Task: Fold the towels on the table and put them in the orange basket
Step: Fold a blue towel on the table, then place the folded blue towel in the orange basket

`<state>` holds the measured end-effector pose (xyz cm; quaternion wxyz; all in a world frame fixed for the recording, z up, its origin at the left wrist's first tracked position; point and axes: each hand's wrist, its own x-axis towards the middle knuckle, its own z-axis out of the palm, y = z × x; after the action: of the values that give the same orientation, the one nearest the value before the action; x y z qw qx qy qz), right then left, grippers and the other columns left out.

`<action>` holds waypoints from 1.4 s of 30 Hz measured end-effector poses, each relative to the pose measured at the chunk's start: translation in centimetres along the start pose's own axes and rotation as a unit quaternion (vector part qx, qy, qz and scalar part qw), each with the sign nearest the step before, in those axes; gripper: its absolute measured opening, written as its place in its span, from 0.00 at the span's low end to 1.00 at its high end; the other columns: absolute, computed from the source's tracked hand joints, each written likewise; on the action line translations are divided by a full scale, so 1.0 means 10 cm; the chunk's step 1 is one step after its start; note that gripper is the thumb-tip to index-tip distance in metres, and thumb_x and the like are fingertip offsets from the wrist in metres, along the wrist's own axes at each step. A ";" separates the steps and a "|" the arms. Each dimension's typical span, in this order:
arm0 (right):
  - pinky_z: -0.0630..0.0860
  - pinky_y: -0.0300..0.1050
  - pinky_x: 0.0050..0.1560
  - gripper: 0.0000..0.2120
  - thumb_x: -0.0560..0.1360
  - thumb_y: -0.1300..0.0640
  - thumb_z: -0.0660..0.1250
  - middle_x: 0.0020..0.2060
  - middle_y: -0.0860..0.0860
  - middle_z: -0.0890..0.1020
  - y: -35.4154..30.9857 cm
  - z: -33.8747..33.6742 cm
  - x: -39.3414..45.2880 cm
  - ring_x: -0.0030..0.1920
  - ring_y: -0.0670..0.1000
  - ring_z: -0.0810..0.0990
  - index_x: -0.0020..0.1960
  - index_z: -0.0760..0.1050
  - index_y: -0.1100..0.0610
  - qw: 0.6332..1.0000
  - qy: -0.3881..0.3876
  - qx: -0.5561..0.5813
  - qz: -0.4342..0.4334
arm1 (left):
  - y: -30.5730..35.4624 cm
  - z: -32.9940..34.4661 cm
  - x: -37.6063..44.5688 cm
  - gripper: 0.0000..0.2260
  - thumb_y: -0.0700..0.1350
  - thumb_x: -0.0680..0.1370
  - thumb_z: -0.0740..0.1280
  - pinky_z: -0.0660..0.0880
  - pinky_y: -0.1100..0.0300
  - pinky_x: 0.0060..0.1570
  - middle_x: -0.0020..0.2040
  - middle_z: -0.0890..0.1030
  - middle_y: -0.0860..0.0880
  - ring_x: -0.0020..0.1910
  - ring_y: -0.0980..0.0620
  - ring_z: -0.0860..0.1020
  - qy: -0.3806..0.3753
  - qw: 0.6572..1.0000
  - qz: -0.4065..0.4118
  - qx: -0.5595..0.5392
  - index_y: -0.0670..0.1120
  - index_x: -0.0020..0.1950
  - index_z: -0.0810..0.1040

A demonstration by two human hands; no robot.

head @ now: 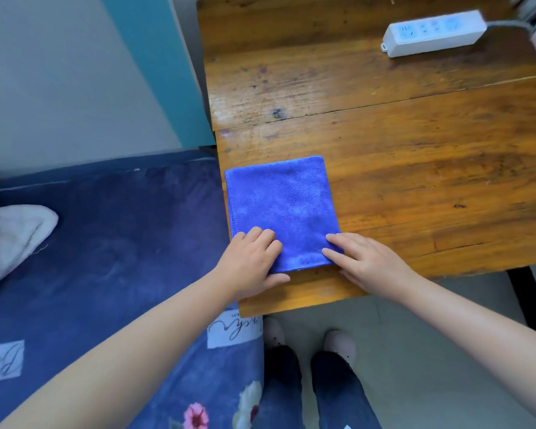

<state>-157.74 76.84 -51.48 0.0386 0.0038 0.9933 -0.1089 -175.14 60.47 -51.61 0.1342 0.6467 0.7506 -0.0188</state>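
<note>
A blue towel [283, 205] lies folded flat near the front left corner of the wooden table [415, 168]. My left hand [251, 264] rests on the towel's near left corner, fingers curled over the cloth and thumb along its near edge. My right hand [365, 261] lies on the near right corner, fingers spread and flat on the cloth. Both hands press on the towel; neither lifts it. No orange basket is in view.
A white power strip [433, 34] with a grey cable sits at the table's far right. A bed with a dark blue floral cover [106, 258] adjoins the table on the left, with a white cloth [10, 239] on it. My feet stand on the floor below.
</note>
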 end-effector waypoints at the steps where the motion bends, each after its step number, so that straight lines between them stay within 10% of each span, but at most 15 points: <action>1: 0.81 0.48 0.35 0.23 0.50 0.68 0.80 0.45 0.62 0.84 -0.02 0.00 0.01 0.43 0.59 0.84 0.44 0.83 0.63 1.000 0.004 -0.006 -0.002 | 0.03 0.05 -0.02 0.25 0.62 0.72 0.64 0.67 0.57 0.46 0.55 0.74 0.47 0.52 0.47 0.72 -0.020 0.999 -0.026 -0.005 0.42 0.55 0.73; 14: 0.75 0.39 0.24 0.10 0.53 0.73 0.70 0.34 0.57 0.84 -0.09 -0.17 0.33 0.26 0.53 0.79 0.29 0.78 0.60 0.985 -0.032 -0.148 -0.078 | 0.22 0.03 -0.14 0.20 0.52 0.76 0.65 0.67 0.56 0.58 0.62 0.71 0.44 0.60 0.46 0.69 -0.055 0.983 -0.168 -0.050 0.40 0.61 0.70; 19: 0.72 0.48 0.34 0.06 0.67 0.69 0.63 0.40 0.63 0.80 0.00 -0.39 0.35 0.40 0.60 0.80 0.43 0.75 0.68 0.994 -0.109 0.008 0.000 | 0.48 -0.11 -0.24 0.21 0.50 0.47 0.82 0.79 0.54 0.41 0.35 0.81 0.51 0.34 0.52 0.80 -0.009 0.969 -0.247 0.025 0.45 0.35 0.80; 23: 0.71 0.47 0.41 0.11 0.70 0.64 0.62 0.44 0.61 0.82 0.15 -0.66 0.30 0.46 0.60 0.79 0.51 0.76 0.65 0.992 -0.105 0.044 -0.051 | 0.86 -0.14 -0.28 0.18 0.34 0.44 0.77 0.79 0.45 0.44 0.28 0.76 0.52 0.28 0.52 0.77 0.055 0.935 -0.346 0.058 0.46 0.29 0.76; 28: 0.69 0.48 0.44 0.13 0.71 0.64 0.61 0.47 0.60 0.81 0.20 -1.03 0.30 0.50 0.60 0.77 0.54 0.76 0.63 0.987 -0.101 0.062 -0.112 | 1.17 -0.41 -0.47 0.15 0.36 0.47 0.77 0.72 0.65 0.29 0.27 0.76 0.48 0.27 0.49 0.76 0.102 0.913 -0.395 -0.020 0.43 0.28 0.74; 32: 0.70 0.49 0.48 0.13 0.71 0.67 0.61 0.48 0.60 0.80 -0.19 -1.27 0.41 0.51 0.60 0.75 0.55 0.75 0.65 0.972 -0.102 0.097 -0.189 | 1.40 -0.59 -1.01 0.04 0.41 0.74 0.63 0.70 0.54 0.45 0.44 0.76 0.43 0.48 0.44 0.71 0.112 0.826 -0.523 -0.176 0.41 0.43 0.73; 42: 0.69 0.46 0.54 0.17 0.71 0.73 0.60 0.54 0.62 0.79 -2.25 -1.32 -0.13 0.54 0.60 0.77 0.58 0.75 0.66 0.885 -0.124 0.171 -0.414 | 2.87 -0.73 -3.09 0.09 0.40 0.73 0.69 0.59 0.63 0.38 0.45 0.80 0.43 0.49 0.46 0.76 0.297 0.609 -0.707 -0.201 0.45 0.53 0.81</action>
<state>-157.84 57.68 -33.70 0.1112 -0.4149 0.8577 -0.2826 -144.51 36.75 -33.38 -0.0248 -0.1580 0.9584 0.2366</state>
